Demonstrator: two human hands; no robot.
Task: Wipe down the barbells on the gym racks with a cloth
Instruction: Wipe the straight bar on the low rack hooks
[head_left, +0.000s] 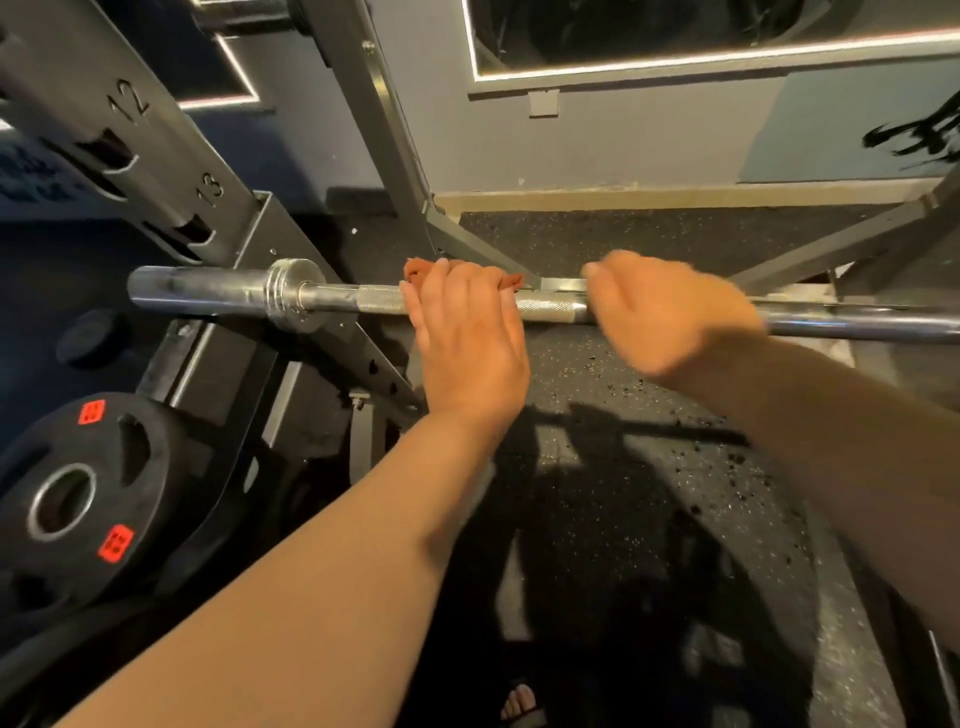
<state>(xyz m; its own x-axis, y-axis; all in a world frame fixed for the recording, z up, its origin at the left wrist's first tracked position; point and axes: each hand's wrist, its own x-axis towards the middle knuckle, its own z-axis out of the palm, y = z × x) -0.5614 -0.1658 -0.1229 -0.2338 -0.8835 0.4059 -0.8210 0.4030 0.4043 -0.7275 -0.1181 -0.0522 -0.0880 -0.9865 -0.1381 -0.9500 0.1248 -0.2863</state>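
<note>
- The bar (332, 299) lies level across the rack (156, 156), its sleeve end poking out to the left past the upright marked 12 and 13.
- Left hand (467, 332) is clamped over the knurled stretch just inside the collar, with an orange cloth (415, 270) bunched under the fingers against the steel.
- Right hand (670, 317) is blurred, fingers curled over the bar just beside the left one.
- A black plate (78, 493) with red labels sits low on the left.
- Speckled rubber floor (623, 493) lies below, and a sandalled foot (519, 701) shows at the bottom edge.
</note>
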